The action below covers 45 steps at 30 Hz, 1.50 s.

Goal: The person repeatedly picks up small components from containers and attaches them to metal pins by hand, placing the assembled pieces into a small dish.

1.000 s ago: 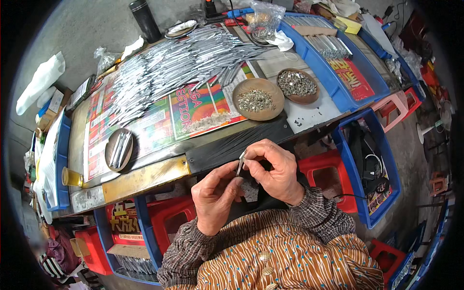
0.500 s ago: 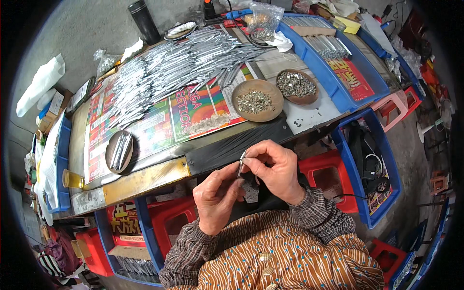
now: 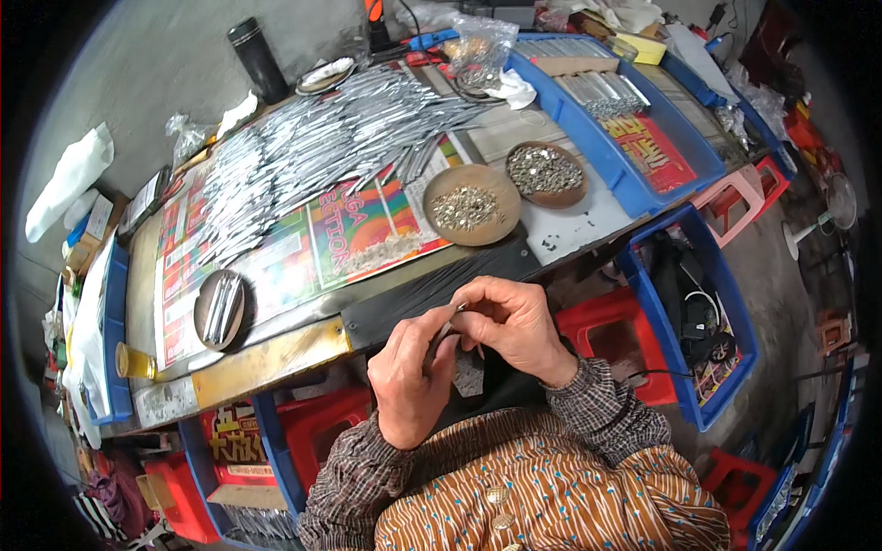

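Observation:
Both hands meet just in front of the table edge, fingertips pinched together. My left hand (image 3: 411, 372) is closed around a thin silvery metal rod (image 3: 446, 332), most of which the fingers hide. My right hand (image 3: 513, 326) pinches at the rod's upper end; whether a small part is also in those fingertips I cannot make out. Beyond the hands, a round wooden dish (image 3: 503, 230) holds small brass-coloured parts. A second dish (image 3: 577, 198) beside it holds small silvery pieces. To the left, an oval dish (image 3: 201, 317) carries several metal rods.
A wide heap of silvery rods (image 3: 303, 138) covers the far part of the table. Blue trays (image 3: 570, 115) stand at the right, with another blue crate (image 3: 675, 367) below. A yellow cup (image 3: 138, 361) sits at the left corner. Red stools (image 3: 616, 321) are under the table.
My hands have closed in on each other, so the rod that showed between them is now mostly covered. The view has shifted slightly, moving the table a little left.

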Each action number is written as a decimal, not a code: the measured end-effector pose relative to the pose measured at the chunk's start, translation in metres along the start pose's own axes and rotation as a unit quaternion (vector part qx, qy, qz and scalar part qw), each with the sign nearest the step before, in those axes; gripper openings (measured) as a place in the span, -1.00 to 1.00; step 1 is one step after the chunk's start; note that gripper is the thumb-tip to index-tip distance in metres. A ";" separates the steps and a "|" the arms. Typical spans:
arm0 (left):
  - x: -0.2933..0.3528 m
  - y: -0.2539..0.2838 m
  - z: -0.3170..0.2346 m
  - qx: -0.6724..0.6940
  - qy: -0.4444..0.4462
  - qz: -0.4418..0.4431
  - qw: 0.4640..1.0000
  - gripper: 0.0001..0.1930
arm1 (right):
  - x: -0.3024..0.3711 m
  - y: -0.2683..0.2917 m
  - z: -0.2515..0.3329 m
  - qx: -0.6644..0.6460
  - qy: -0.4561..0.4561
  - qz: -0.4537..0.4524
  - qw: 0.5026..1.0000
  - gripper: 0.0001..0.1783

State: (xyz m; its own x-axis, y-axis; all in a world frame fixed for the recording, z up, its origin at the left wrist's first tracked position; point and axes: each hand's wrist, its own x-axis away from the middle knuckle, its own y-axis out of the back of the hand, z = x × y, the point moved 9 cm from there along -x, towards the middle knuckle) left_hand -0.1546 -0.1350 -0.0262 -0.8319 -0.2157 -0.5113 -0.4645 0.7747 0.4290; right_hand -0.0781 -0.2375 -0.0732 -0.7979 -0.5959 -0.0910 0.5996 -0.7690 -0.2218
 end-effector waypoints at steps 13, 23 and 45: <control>-0.012 0.010 0.014 -0.093 -0.043 -0.014 0.995 -0.80 | -0.012 0.096 0.076 0.516 0.237 -0.210 0.796 -0.78; -0.017 0.008 0.018 -0.104 -0.040 -0.012 0.994 -0.79 | -0.033 0.117 0.059 0.669 0.221 -0.231 0.671 -0.60; 0.003 -0.004 0.045 0.244 0.183 0.000 0.952 -0.85 | -0.008 0.046 0.053 0.338 0.215 -0.127 0.908 -0.90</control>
State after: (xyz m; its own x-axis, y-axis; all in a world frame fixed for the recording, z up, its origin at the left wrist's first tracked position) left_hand -0.1413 -0.1123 -0.0626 -0.9236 -0.3392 -0.1788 -0.3423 0.9395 -0.0144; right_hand -0.0405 -0.2801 -0.0311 -0.7793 -0.3458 -0.5225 0.1786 -0.9219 0.3438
